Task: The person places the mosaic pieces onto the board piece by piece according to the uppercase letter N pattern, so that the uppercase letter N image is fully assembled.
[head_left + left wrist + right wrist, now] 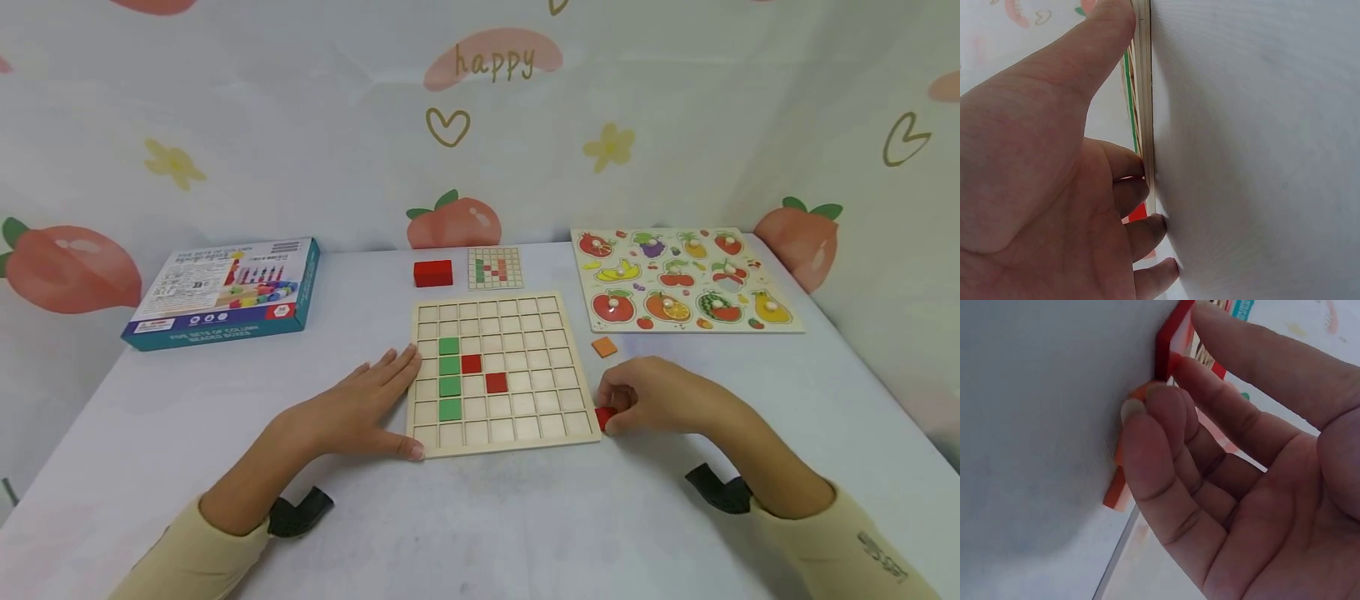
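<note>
A wooden grid board (532,429) lies in the middle of the table. Four-sided flat tiles sit in its cells: several green tiles (450,386) in one column, and two red tiles (497,382) to their right. My left hand (356,412) rests against the board's left edge, thumb and fingers spread; the left wrist view shows the fingertips touching that edge. Beside the board's lower right edge, my right hand (663,400) pinches another red tile (1172,340) between thumb and index finger. Its other fingers are curled near orange pieces (1115,490), partly hidden behind them.
Behind the board are a red block (432,273) and a small pattern card (495,268). A boxed bead set (225,292) lies at back left, a fruit puzzle board (690,279) at back right. An orange tile (604,347) lies in front of the puzzle.
</note>
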`<state>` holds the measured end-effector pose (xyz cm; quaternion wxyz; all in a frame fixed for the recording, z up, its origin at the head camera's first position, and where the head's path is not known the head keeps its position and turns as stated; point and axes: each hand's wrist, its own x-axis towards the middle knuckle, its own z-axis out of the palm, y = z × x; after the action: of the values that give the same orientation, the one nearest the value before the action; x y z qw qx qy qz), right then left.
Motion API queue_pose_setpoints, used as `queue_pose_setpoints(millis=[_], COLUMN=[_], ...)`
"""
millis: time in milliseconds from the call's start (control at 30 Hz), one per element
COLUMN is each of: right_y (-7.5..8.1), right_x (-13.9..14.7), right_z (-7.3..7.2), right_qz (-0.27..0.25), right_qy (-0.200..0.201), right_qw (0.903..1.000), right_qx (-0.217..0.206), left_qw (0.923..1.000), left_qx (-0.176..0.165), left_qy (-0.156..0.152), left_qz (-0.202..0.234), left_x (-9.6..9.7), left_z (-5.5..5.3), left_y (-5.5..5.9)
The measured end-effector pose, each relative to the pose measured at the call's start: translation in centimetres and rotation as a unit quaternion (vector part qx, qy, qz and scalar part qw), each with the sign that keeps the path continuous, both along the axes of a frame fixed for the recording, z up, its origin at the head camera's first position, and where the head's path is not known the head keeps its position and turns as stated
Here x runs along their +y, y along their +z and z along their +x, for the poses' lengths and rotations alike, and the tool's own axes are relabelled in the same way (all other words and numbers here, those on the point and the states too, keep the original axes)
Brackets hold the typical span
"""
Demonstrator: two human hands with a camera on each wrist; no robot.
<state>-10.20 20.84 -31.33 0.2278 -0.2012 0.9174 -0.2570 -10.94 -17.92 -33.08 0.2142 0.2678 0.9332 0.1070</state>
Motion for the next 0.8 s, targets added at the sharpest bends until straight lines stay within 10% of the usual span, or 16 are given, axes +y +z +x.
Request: queue_pose_setpoints(millis=[800], right_y=[0.26], right_x=[0.00], right_z=[0.21], right_qz=[-0.010], right_qy=[-0.002], right_qw=[0.9999], right_qx=[-0.009], left_qw=[1.0000], left_qx=[0.002], left_qy=[0.001], left_qz=[0.003], left_x=[-0.10], left_z=[0.06], left_y=[-0.01])
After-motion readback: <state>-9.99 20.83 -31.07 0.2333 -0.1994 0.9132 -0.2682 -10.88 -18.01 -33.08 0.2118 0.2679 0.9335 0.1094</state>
